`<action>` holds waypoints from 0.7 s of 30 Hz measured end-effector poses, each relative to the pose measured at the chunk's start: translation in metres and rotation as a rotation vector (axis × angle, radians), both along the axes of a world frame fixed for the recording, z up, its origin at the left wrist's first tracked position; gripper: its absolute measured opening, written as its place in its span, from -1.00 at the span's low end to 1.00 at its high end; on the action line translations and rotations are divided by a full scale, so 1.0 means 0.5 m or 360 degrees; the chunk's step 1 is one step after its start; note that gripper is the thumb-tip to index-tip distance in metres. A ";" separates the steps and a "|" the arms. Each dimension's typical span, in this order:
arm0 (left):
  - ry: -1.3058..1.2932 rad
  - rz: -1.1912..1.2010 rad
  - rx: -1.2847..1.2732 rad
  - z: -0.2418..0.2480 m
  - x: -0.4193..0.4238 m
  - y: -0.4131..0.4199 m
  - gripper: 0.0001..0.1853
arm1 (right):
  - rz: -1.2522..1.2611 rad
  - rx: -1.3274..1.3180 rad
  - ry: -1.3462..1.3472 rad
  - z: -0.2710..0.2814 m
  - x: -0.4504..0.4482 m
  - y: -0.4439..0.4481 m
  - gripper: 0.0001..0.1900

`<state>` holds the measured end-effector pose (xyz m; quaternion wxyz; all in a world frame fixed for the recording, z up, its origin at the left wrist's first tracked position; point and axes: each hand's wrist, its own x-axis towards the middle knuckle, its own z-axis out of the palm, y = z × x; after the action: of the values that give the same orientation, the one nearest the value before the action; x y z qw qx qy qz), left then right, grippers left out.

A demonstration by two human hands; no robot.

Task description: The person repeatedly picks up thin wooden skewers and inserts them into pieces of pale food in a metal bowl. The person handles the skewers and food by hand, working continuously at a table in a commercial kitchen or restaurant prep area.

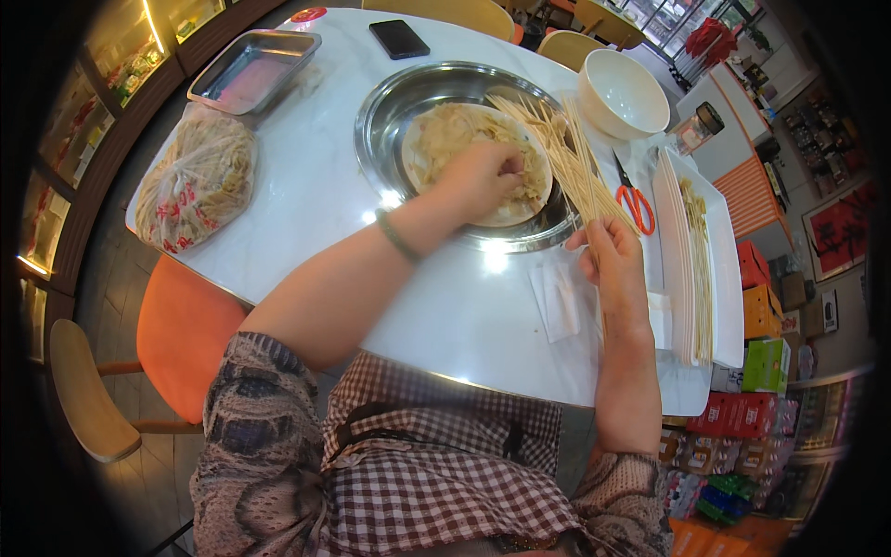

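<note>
My left hand (482,179) reaches over a round plate (426,186) of pale, shredded food strips (452,129). Its fingers are curled down among the strips; whether they grip one is hidden. The plate sits inside a wide stainless-steel basin (381,118). Thin bamboo skewers (581,163) lean over the basin's right rim in a loose bundle. At their lower end my right hand (614,254) pinches at least one skewer between thumb and fingers. Red-handled scissors (635,202) lie just beyond that hand.
A white tray (724,306) on the right holds loaded skewers (698,264). Behind stands a white bowl (623,94). Paper wrappers (555,301) lie near my right wrist. Leftward are a clear bag of strips (198,177), a metal tray (254,73) and a phone (399,39).
</note>
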<state>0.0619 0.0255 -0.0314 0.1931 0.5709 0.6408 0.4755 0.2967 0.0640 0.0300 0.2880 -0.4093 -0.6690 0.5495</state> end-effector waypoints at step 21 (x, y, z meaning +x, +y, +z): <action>-0.1330 -0.0018 0.0287 0.057 -0.094 -0.042 -0.93 | 0.0160 -0.0038 -0.0020 -0.006 0.004 0.002 -0.88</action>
<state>0.0150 0.0046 -0.0030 0.3881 0.3472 0.4603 0.7190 0.2985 0.0649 0.0272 0.2509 -0.3819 -0.6839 0.5688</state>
